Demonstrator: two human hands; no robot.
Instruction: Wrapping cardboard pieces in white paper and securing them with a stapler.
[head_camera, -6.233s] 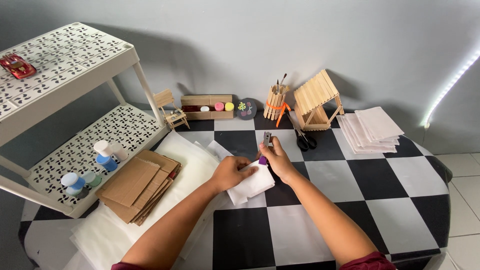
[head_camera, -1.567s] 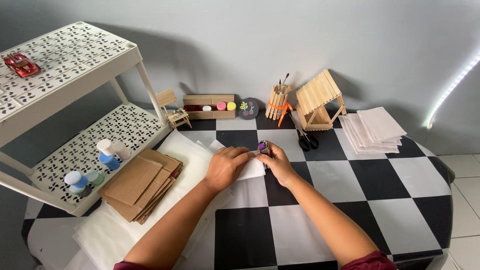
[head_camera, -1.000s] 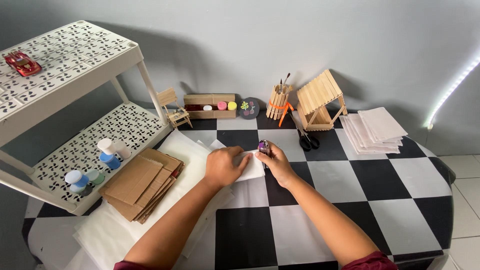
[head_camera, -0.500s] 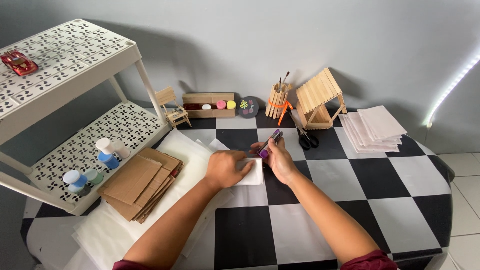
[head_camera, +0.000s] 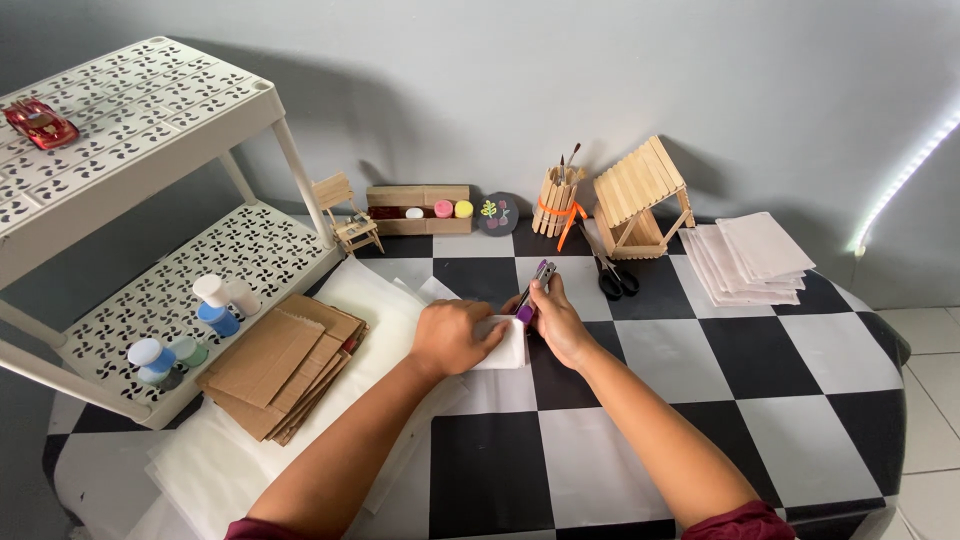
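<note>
The small white folded sheet is lying mid-counter on the checkered counter, and the left hand is pressing down on it, fingers curled over its left edge. The right hand is closing around a purple-handled cutter, tip angling up and away. The risk, as I judge it: those pinning fingertips are sitting just beside the blade, so a slip could be nicking them or tearing the sheet; scissors are lying farther back.

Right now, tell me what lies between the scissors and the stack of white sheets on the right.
In the head view, nothing: only bare checkered tabletop separates the scissors from the stack of white sheets. The stick house stands behind that stretch.
</note>
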